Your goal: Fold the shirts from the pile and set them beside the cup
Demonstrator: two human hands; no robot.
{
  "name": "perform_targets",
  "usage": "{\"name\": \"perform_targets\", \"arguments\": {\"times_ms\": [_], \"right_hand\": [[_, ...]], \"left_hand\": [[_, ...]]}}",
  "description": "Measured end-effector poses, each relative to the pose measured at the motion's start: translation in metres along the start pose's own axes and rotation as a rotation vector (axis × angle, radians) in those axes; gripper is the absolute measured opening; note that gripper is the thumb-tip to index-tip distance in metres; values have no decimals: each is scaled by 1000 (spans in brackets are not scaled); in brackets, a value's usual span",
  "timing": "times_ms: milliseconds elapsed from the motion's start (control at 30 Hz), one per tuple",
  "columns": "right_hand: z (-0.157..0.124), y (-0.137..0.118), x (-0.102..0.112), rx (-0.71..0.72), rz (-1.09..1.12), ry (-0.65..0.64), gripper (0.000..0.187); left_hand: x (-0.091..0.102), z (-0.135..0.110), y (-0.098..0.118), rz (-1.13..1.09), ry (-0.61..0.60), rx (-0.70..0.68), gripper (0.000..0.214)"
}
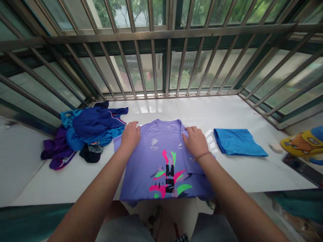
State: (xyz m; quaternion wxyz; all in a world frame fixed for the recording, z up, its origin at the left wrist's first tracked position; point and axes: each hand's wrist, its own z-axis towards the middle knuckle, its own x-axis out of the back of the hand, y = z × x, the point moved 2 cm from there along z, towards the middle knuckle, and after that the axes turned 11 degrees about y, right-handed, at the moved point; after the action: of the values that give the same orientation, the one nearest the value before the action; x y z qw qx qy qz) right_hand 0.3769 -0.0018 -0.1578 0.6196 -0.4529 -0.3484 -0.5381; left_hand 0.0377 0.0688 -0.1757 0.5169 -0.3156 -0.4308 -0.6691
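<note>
Lying flat on a glossy white counter (227, 107) beneath a barred window (161, 50), the purple T-shirt (161, 158) overhangs the near edge. The left hand (130, 135) presses it with an open, flat grip. The right hand (195, 142) has its grip closed on the folded-in side. A clothes pile (85, 131) lies left, a folded blue shirt (238, 142) right.

1. my left hand (130, 135) lies flat on the purple shirt (161, 161), at its left shoulder.
2. my right hand (195, 141) pinches its folded-in right side.
3. a folded blue shirt (237, 142) lies to the right, a clothes heap (85, 132) to the left.
</note>
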Motion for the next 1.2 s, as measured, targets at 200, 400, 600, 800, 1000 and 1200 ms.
{"name": "perform_targets", "arguments": {"times_ms": [200,400,600,800,1000,1200], "right_hand": [[-120,-17,17,95,250,127,27],[-201,-49,24,115,416,110,18],[-219,-57,31,58,575,32,18],[-181,-65,23,-251,843,-206,36],[-128,-79,-6,-330,713,-244,53],[-122,-115,-9,127,366,-185,50]], "left_hand": [[43,-74,-80,333,-110,192,49],[40,-53,-100,189,-227,242,33],[62,-33,-57,-37,-9,127,28],[97,-116,14,-361,-25,-658,14],[78,-163,-39,-309,67,-314,36],[50,-146,-52,-309,-109,-232,54]]}}
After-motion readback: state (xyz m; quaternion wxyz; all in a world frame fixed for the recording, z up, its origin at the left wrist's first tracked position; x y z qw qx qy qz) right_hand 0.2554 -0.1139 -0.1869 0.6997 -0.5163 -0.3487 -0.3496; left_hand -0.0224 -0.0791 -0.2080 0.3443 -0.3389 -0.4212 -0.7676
